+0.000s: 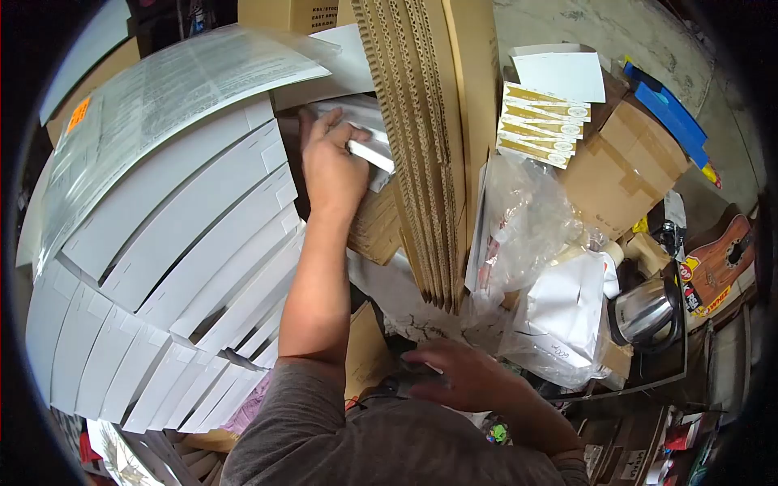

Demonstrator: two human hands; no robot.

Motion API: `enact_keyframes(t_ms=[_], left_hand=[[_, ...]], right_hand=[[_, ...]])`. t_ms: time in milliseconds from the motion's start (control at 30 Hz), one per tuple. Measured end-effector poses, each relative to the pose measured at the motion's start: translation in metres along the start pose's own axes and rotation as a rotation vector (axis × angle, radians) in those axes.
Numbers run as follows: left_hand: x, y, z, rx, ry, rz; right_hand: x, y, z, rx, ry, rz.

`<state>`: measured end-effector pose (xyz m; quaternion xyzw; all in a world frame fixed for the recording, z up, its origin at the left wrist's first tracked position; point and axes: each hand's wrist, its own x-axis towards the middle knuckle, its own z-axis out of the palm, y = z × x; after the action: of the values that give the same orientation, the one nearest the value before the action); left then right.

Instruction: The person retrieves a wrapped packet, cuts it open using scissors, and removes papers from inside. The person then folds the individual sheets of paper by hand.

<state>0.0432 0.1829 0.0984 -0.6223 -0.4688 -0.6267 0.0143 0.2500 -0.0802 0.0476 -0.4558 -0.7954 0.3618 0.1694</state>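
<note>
My left hand [334, 162] reaches forward between the white box stack and the upright cardboard sheets. Its fingers are curled over a narrow white strip [371, 155], which lies by clear plastic wrapping; the far end of the grip is partly hidden. Just below it is a brown cardboard piece [377, 227]. Close to my body, my right hand [462, 377] hangs in shadow with thumb and fingers apart, and I see nothing held in it. To the left, white flat boxes [203, 211] stand in packed rows. Corrugated cardboard sheets [417, 154] rise right of my left hand.
Clear plastic sheeting [178, 105] covers the white boxes. At right are gold-and-white cards [541, 125], a taped carton [624, 162], a crumpled clear bag [527, 211], a white package [567, 312], a metal kettle [646, 312] and a wooden guitar-shaped piece [720, 263].
</note>
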Motion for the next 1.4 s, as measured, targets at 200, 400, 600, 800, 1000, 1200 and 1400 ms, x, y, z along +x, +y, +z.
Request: enact_keyframes(t_ms=[200,400,600,800,1000,1200,1400], left_hand=[[0.014,0.016,-0.025,-0.129,0.034,0.121],[0.015,0.03,-0.04,-0.185,0.017,0.154],[0.011,0.043,-0.034,-0.324,0.062,0.002],[-0.003,0.026,-0.026,-0.312,0.158,-0.078],[-0.044,-0.006,0.008,-0.267,-0.032,-0.178],[-0.05,-0.004,0.007,-0.103,-0.393,-0.074],[-0.055,0.035,-0.015,-0.369,-0.138,0.106]], right_hand=[[0.062,-0.019,0.001,0.238,0.131,-0.131],[0.131,-0.048,-0.014,-0.566,0.892,-0.608],[0.186,-0.093,-0.069,-1.255,1.15,-0.414],[0.199,-0.106,-0.087,-1.573,1.011,-0.413],[0.2,-0.12,-0.08,-1.32,0.931,-0.435],[0.21,-0.138,-0.099,-0.99,1.099,-0.554],[0.211,-0.147,-0.121,-0.834,1.132,-0.556]])
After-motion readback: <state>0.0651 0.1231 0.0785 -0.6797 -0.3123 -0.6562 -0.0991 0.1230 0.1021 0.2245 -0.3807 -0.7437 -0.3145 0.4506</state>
